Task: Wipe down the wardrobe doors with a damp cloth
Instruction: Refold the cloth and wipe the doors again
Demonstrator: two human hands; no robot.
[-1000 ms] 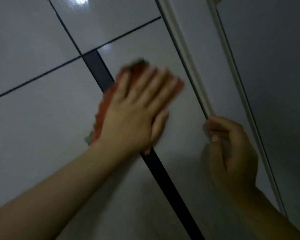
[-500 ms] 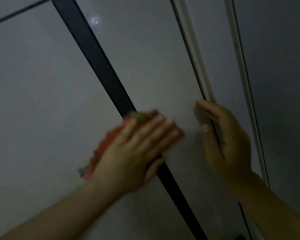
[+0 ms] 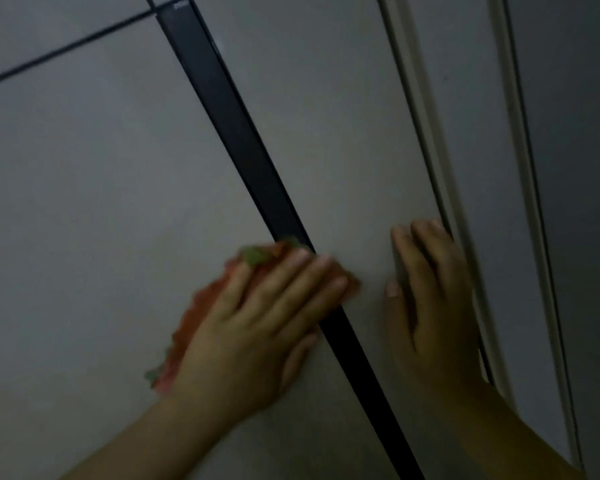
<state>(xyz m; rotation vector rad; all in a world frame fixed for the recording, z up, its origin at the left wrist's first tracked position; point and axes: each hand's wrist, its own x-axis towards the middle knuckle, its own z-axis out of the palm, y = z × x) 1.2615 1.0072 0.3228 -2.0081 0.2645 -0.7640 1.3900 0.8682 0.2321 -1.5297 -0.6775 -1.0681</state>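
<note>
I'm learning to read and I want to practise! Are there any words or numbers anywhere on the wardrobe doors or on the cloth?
None can be read.
Wardrobe door: plain grey, no writing.
Black strip: a small pale mark at its top end, too small and blurred to read.
Cloth under the left hand: orange and green, no lettering visible.

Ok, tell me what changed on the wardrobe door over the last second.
The left hand slid the cloth down along the black strip, pressing it flat throughout. The right hand let go of the door edge it had gripped and now lies flat on the panel beside it.
</note>
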